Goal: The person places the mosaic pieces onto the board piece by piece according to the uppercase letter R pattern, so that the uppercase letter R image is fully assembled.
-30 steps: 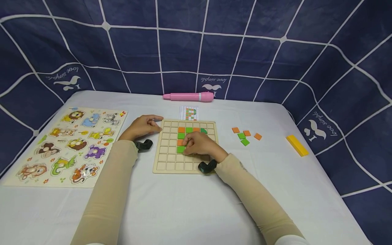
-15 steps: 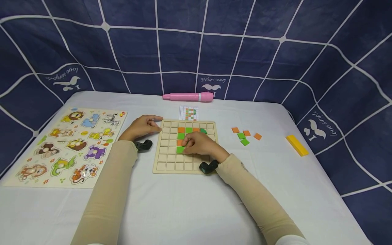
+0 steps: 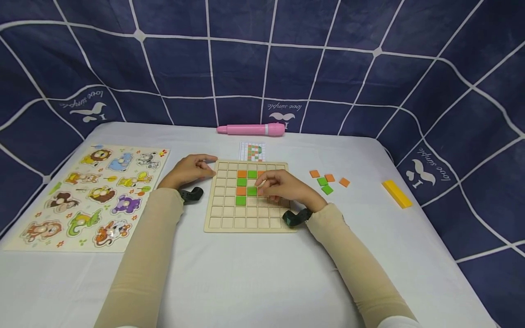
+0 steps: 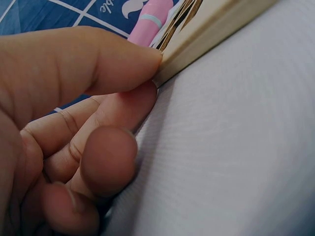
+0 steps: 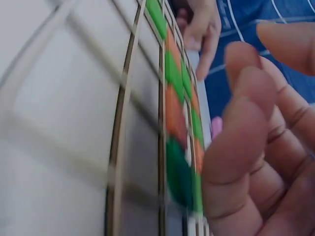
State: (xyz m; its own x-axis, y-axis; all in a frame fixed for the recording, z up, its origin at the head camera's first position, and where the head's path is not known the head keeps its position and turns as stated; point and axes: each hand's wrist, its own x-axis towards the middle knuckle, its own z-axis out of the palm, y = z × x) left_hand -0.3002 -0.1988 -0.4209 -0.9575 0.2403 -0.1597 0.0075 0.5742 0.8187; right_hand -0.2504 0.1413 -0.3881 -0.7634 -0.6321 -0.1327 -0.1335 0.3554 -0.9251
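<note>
A wooden grid board (image 3: 234, 223) lies on the white table with orange and green square tiles in some cells. Thumb and fingertips of my left hand (image 3: 189, 171) touch its left edge near the far corner; the left wrist view shows the thumb tip against the board's side (image 4: 197, 56). Over the board's middle is my right hand (image 3: 285, 187), fingers loosely bent, nothing between them. Just left of its fingertips lies a green tile (image 3: 252, 191) in a cell. The right wrist view shows a dark green rounded piece (image 5: 178, 172) on the board, hidden in the head view.
Loose orange and green tiles (image 3: 327, 189) lie right of the board, a yellow bar (image 3: 397, 194) farther right. A pattern card (image 3: 252, 151) and pink toy microphone (image 3: 250, 130) are behind it. An animal puzzle board (image 3: 88, 196) covers the left side.
My right hand has drawn back to the right from the tiles, its fingers parting and uncovering a green tile in the board. The left hand stays at the board's edge.
</note>
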